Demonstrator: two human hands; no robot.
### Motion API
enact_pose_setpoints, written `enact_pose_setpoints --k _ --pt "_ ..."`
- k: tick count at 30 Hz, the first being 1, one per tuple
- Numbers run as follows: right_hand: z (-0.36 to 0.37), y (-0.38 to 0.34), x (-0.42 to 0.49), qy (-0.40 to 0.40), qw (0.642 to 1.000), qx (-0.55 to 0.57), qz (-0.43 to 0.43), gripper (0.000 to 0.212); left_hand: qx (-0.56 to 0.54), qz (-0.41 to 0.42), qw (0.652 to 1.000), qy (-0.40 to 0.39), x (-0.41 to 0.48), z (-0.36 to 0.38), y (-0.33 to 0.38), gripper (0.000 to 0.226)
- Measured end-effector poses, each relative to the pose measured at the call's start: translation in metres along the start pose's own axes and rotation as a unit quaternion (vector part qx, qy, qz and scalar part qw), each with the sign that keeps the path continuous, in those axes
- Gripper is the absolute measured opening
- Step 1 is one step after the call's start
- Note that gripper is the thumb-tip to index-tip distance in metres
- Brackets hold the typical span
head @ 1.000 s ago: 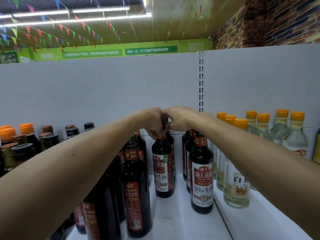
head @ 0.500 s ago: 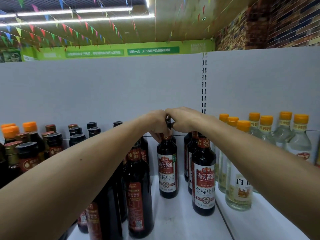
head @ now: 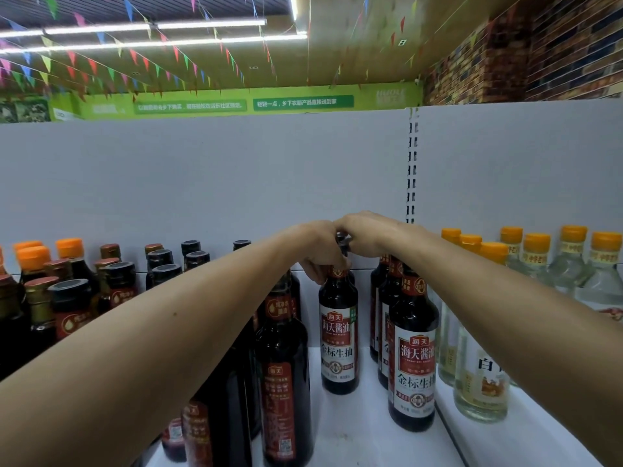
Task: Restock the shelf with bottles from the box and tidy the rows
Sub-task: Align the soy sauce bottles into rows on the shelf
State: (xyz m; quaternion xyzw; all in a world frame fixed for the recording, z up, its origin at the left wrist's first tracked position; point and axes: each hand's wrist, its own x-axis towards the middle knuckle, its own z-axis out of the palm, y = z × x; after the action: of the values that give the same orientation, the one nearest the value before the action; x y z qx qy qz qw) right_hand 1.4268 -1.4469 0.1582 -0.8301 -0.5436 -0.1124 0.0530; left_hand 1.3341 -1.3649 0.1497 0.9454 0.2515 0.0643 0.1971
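We read 海天酱油 and 金标生抽 on the middle soy sauce bottle [head: 338, 335]. The dark bottle [head: 413, 365] just right of it reads the same. Further right, a clear bottle [head: 480, 375] shows 白. High above it, the green banner [head: 303, 102] says 轻轻一点,乡下农副产品直接送到家.

Both hands [head: 344, 244] grip the soy sauce bottle [head: 338, 335] neck on the shelf [head: 364, 433]

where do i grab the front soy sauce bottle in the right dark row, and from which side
Take the front soy sauce bottle round its straight labelled body, coming from the front-left. It stands upright; the bare shelf gap toward the middle bottle leaves the fingers room there, while clear bottles crowd its right, its row stands behind, and the right forearm covers its cap.
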Motion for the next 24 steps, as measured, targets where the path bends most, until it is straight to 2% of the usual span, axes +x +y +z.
enact_pose_setpoints --k 12,24 --pt "-0.004 -0.001 0.006 0.012 1.0 -0.017 0.013 0.038 -0.008 0.0 1.0 -0.025 0.002 0.0 -0.001 0.04" --pt "0.001 0.001 0.012 0.019 1.0 -0.018 0.017 0.036 -0.035 0.002 0.999 -0.012 -0.002 0.001 0.0 0.036"
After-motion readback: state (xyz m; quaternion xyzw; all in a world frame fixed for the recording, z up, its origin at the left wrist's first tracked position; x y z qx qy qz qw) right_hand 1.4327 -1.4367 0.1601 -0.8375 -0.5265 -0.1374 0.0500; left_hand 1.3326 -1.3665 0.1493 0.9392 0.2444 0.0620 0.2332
